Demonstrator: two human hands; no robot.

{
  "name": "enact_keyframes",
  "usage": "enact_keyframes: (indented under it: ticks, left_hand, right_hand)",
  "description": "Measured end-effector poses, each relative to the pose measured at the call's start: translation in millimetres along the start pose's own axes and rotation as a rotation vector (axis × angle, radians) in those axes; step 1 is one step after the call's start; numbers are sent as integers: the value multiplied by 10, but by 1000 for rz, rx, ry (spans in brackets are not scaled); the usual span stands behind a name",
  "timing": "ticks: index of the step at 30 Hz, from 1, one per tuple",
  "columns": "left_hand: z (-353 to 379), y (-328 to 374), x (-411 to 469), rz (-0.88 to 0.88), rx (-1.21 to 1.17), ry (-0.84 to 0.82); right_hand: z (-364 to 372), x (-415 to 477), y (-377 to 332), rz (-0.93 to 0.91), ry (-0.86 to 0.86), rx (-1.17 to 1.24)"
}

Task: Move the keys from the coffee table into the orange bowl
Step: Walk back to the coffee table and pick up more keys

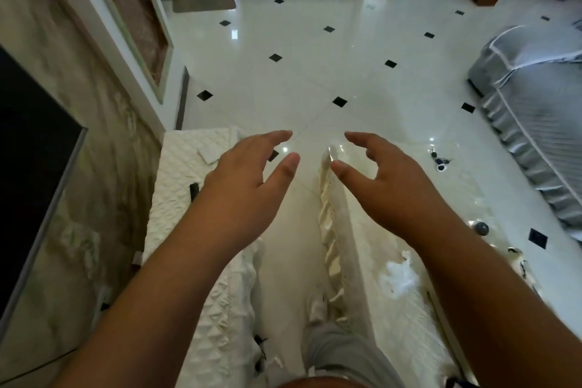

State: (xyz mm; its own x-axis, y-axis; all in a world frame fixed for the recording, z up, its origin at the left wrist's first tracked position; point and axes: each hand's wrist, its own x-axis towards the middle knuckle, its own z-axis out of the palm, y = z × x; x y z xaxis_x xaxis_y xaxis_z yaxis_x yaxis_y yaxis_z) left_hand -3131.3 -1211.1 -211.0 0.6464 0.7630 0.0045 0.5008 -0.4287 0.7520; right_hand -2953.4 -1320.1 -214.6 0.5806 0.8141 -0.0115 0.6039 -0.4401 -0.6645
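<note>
My left hand (248, 167) and my right hand (387, 173) are both stretched forward, fingers apart and holding nothing. The left hand hovers over the edge of a white quilted cabinet top. My right hand is above the near-left part of the coffee table (349, 230), which has a glossy top and a cream frilled cover. A small dark and white object that looks like the keys (440, 163) lies at the table's far end, beyond and to the right of my right hand. I see no orange bowl.
A white quilted cabinet top (182, 205) with a small black object (193, 190) runs along the left, below a dark TV screen (28, 167). A grey ball (482, 228) lies on the coffee table. A grey covered sofa (541, 110) stands at right. A narrow tiled aisle runs between cabinet and table.
</note>
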Motion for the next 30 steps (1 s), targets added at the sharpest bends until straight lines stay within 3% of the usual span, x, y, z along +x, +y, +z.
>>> enact_keyframes:
  ticks: [21,30]
  left_hand:
    - [159,180,3127,-67,61,71]
    - [81,-89,4139,-108,74,8]
  right_hand:
    - [-216,3273,372,-10,-67,105]
    - [-127,4283,354,33,-91,93]
